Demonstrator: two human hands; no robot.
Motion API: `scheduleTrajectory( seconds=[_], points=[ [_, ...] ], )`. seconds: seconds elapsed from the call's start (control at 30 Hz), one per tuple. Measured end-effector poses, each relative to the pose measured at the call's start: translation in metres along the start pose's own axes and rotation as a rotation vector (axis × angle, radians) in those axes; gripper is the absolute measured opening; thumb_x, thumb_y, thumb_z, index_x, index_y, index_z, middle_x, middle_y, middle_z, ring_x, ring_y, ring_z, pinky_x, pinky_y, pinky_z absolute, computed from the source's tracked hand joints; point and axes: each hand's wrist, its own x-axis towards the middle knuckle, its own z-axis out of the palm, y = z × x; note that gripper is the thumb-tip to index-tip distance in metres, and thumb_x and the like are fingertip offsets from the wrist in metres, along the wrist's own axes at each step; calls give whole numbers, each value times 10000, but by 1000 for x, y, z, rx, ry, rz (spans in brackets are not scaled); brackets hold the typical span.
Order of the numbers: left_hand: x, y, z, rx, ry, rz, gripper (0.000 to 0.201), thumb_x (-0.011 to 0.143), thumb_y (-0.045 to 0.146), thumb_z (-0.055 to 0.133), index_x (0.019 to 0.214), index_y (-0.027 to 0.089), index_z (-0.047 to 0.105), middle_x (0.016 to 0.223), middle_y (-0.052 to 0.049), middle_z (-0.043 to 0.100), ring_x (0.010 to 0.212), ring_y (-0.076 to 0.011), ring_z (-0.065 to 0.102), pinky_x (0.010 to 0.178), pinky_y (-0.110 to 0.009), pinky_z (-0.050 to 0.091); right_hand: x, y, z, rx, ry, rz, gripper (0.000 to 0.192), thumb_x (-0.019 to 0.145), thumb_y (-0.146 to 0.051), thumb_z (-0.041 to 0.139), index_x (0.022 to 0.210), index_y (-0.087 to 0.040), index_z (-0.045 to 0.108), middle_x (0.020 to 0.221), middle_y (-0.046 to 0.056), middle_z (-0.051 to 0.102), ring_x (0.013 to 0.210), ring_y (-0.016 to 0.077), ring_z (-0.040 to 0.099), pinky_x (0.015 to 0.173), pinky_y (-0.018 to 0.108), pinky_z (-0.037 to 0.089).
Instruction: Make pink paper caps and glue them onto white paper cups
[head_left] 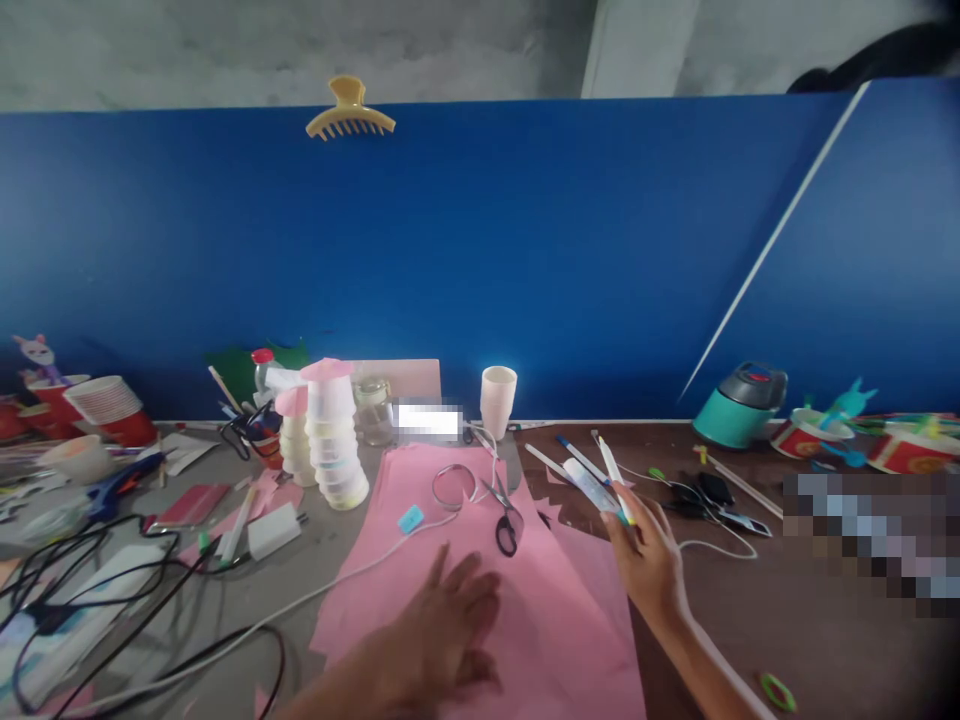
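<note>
While flat on the pink paper (525, 600) spread over the bench (787, 620), left hand (442, 630) lay released; right hand (649, 560) grasped a white pen (615, 480) in its fingers (626, 515), near scissors (506, 510). No writing readable.

Right hand (651, 560) blurred; pixelated patches hide label (428, 420) and desk edge

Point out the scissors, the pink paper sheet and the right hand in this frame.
scissors (507, 512): head view, on the black handles.
pink paper sheet (559, 630): head view, on a bare stretch between the two hands.
right hand (651, 562): head view, on the back of the hand.
</note>
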Motion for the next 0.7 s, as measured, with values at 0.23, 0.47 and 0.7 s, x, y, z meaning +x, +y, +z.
scheduleTrajectory(
  seconds=[0.23, 0.47, 0.7],
  points=[
    [-12, -22, -9, 178, 278, -352, 323, 961, 323, 532, 1217, 179, 667, 1457, -119, 547, 1431, -352, 376, 1207, -631, 212, -5, 0, 7, 5, -55, 5, 379, 968, -412, 528, 1251, -192, 650, 1098, 136, 696, 981, 278, 673, 794, 411, 584],
    [2, 6, 24, -57, 52, -134, 785, 932, 637, 464, 1548, 172, 320, 1637, -165, 221, 1509, -410, 122, 1197, -668, 134, -12, -2, 10, -25, -102, 10, 370, 976, -410, 510, 1256, -206, 640, 1110, 129, 695, 993, 275, 672, 782, 394, 589],
    [-1, 4, 30, -146, 1, -121, 821, 915, 729, 372, 1562, 231, 287, 1635, -164, 185, 1506, -413, 104, 1190, -671, 121, -21, -22, 15, 30, -230, -246, 355, 978, -260, 522, 1324, -240, 600, 1081, 104, 707, 970, 249, 692, 792, 361, 607]
  ],
)
